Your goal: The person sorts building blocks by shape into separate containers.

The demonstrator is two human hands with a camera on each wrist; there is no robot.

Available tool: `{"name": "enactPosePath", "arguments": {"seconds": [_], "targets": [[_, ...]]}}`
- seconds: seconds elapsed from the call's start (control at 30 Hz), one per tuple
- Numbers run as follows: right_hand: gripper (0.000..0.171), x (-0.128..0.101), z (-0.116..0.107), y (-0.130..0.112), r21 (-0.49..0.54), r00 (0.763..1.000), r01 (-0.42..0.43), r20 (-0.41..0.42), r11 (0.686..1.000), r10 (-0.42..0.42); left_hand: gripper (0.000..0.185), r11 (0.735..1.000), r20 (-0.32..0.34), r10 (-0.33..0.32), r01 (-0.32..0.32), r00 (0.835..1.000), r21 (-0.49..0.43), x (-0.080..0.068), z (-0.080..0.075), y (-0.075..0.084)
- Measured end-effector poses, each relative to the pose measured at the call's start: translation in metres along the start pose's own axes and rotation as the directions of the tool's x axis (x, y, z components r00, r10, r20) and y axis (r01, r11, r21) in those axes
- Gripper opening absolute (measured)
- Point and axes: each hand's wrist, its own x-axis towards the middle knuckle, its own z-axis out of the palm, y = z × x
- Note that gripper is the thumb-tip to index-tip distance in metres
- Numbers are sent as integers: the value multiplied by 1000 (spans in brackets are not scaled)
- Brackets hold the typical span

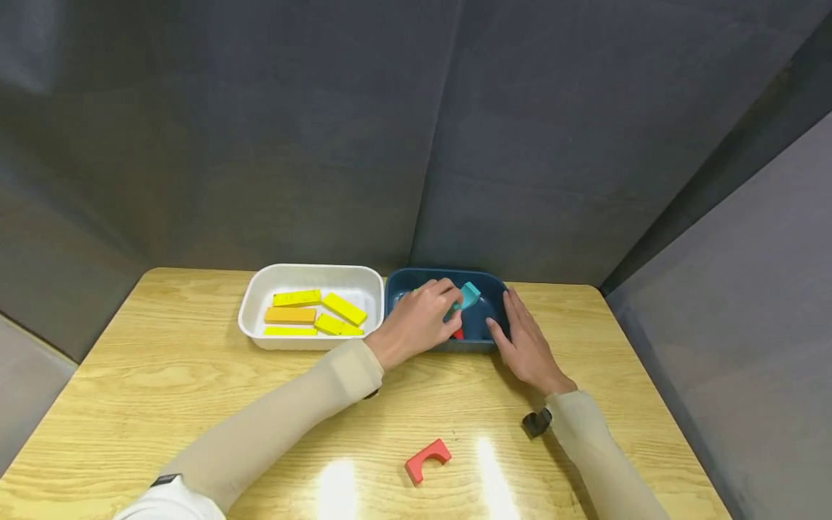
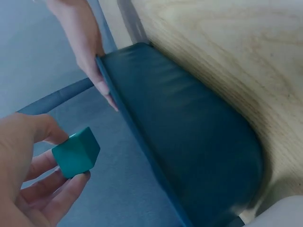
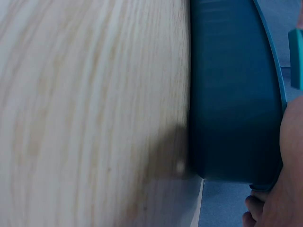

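Observation:
A dark blue tray (image 1: 481, 334) stands on the table, with my left hand (image 1: 419, 318) over it. My left thumb and fingers pinch a teal block (image 2: 75, 153), whose square end faces the left wrist camera. In the head view teal shows beside those fingertips. Part of a red piece (image 1: 458, 334) shows inside the tray below that hand; the rest is hidden. At the tray's right front corner, my right hand (image 1: 529, 347) holds the wall, thumb over the rim and fingers along the outside. A red arch block (image 1: 427, 461) lies on the table nearer to me.
A white tray (image 1: 245, 314) adjoins the blue one on the left, with several yellow blocks (image 1: 344, 308) and an orange-yellow one (image 1: 290, 315) inside. Behind the wooden table (image 1: 195, 375) rises a dark grey partition (image 1: 312, 144). Another panel (image 1: 734, 310) stands along the right side.

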Motion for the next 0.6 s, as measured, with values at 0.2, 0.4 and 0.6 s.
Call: {"name": "enactPosePath", "arguments": {"seconds": [0.2,0.4,0.6], "targets": [[81,0,0,1,-3,1000,5,-8,1000,-5,15,1000,-5,-6,6,1000,25,10,13,-4],[81,1,1,2,3,1000,6,-13,1000,-6,17,998,-21,-16,17,1000,62,17,25,-6],[80,1,3,3,4,1000,9,-16,1000,-9,18,995,-28,-42,45,999,88,22,36,-10]]}}
